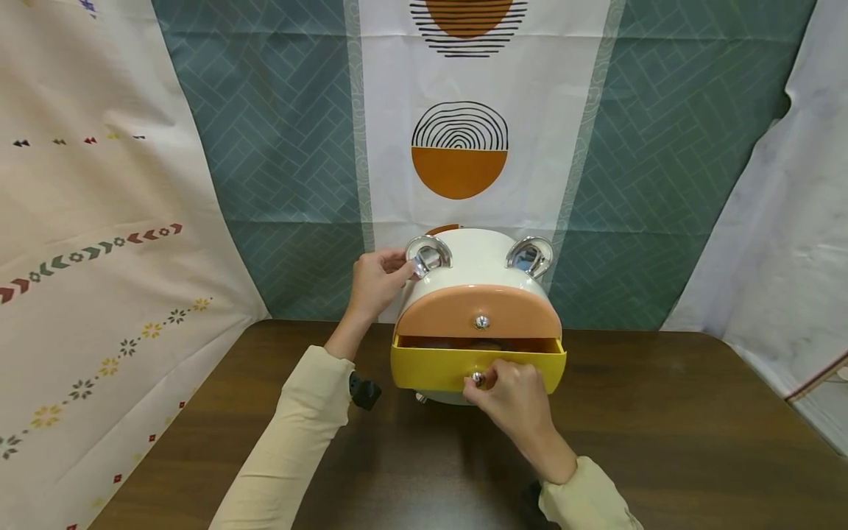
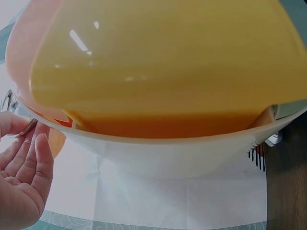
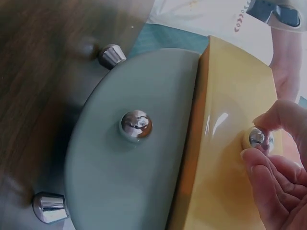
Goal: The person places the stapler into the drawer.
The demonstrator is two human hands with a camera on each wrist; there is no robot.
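A rounded white drawer box (image 1: 473, 258) with chrome ear-like rings stands on the table. My left hand (image 1: 376, 283) grips the left chrome ring (image 1: 429, 241) at the top of the box. Low on the front, my right hand (image 1: 520, 397) pinches the round chrome knob (image 3: 258, 137) of the yellow drawer (image 1: 424, 368), which is pulled partway out. What lies inside that drawer is too dark to tell. Above it the peach drawer (image 1: 437, 316) is closed. Below, a grey-green drawer (image 3: 124, 172) with its own chrome knob (image 3: 136, 124) is closed too.
Short chrome feet (image 3: 50, 207) hold the box off the brown wooden table (image 1: 662, 412). Close behind the box hangs a patterned cloth (image 1: 278, 147) in teal and white. A cream cloth (image 1: 99, 221) hangs along the left side.
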